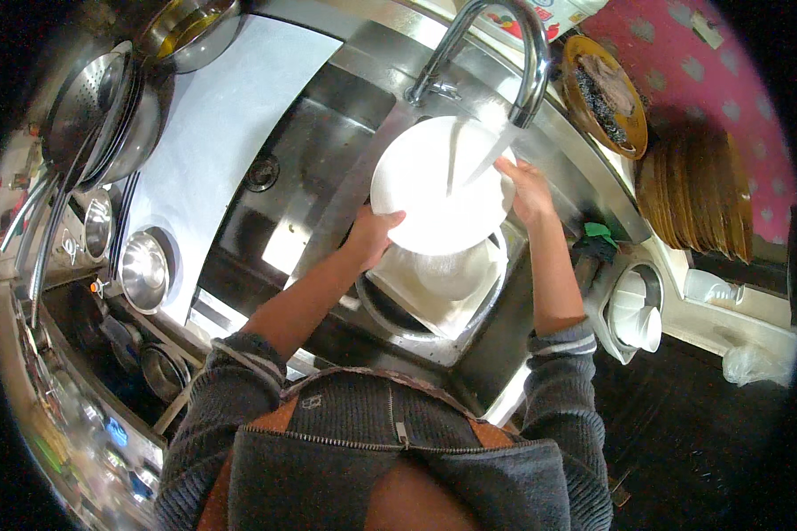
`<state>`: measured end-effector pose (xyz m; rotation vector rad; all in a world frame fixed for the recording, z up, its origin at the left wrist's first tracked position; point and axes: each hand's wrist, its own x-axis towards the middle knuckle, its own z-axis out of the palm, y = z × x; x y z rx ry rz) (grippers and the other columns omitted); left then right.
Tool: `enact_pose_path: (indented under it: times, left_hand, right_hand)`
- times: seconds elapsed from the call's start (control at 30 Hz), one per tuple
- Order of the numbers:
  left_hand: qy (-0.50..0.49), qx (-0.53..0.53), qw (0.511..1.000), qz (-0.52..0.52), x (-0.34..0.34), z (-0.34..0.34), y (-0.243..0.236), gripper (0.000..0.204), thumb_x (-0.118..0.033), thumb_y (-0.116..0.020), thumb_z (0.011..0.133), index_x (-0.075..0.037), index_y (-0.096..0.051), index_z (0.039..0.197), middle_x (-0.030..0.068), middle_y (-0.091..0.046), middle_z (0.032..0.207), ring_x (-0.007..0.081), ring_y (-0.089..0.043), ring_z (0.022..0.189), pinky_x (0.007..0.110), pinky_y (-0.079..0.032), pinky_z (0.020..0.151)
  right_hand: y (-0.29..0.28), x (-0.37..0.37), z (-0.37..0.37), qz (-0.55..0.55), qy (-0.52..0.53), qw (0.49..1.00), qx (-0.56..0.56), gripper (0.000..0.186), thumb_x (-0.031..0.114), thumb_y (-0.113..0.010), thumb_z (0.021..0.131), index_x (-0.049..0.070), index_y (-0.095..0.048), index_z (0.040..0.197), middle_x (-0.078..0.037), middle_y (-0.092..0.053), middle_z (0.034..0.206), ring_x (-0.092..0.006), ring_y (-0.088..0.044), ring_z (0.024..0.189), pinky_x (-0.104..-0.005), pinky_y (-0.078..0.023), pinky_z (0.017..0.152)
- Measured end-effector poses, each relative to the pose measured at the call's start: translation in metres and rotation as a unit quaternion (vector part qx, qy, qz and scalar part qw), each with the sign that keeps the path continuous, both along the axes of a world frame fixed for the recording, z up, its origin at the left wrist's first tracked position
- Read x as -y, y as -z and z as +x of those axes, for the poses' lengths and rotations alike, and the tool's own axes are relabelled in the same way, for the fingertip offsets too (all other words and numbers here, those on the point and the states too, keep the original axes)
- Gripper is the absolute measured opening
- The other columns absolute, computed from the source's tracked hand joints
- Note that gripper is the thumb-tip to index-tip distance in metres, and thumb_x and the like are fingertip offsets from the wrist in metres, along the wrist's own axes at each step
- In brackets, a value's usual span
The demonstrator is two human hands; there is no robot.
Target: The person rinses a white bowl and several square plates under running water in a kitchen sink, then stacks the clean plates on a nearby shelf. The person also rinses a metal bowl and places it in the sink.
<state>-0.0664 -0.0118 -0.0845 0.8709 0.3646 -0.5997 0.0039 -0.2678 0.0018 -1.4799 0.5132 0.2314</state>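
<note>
A round white plate (425, 177) is held up under running water from the curved metal faucet (540, 66). My left hand (374, 234) is closed on its lower left edge, with the thumb on top. On the right edge, my right hand (530, 190) grips the same plate; its fingers beneath are hidden. Below the plate, a metal basin (369, 296) stands in the sink, with white dishes (456, 310) inside. Water runs off the plate over these dishes.
A second sink bowl (319, 142) lies to the left, partly covered by a white board (208, 133). Pans and strainers (88, 106) hang or stand at far left, near a steel bowl (144, 270). On the right are brown stacked plates (691, 195) and a bin with white dishes (633, 310).
</note>
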Motion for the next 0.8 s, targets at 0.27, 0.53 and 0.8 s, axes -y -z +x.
enact_pose_path:
  times: [0.27,0.53,0.8]
  left_hand:
    - [-0.032,-0.082,0.996,-0.004,-0.027,-0.018,0.002,0.051,-0.001,-0.059,0.079,0.008,-0.039,0.125,0.0194,-0.052,0.119,0.0312,-0.055,0.106,0.041,-0.046,0.09]
    - [0.058,0.206,0.824,0.524,-0.075,-0.012,-0.083,0.033,-0.025,-0.048,0.09,0.003,-0.059,0.102,0.0227,-0.064,0.084,0.0357,-0.063,0.08,0.041,-0.047,0.07]
    - [-0.006,0.239,0.746,0.622,-0.115,-0.024,-0.133,0.031,-0.023,-0.048,0.091,0.004,-0.06,0.098,0.0224,-0.063,0.076,0.0337,-0.065,0.07,0.037,-0.049,0.064]
  right_hand:
    - [0.012,-0.03,0.074,-0.271,-0.195,0.943,0.018,0.057,0.042,-0.06,0.084,-0.006,-0.054,0.115,-0.013,-0.059,0.112,-0.02,-0.054,0.101,-0.0334,-0.041,0.09]
    - [0.148,0.049,-0.072,-0.384,-0.359,0.811,-0.257,0.079,0.058,-0.072,0.061,0.001,-0.058,0.113,-0.01,-0.065,0.085,-0.0227,-0.061,0.072,-0.0325,-0.052,0.055]
    - [0.191,0.01,-0.111,-0.104,-0.117,0.983,-0.097,0.039,0.017,-0.074,0.071,-0.008,-0.062,0.098,-0.009,-0.066,0.086,-0.015,-0.061,0.073,-0.0275,-0.048,0.063]
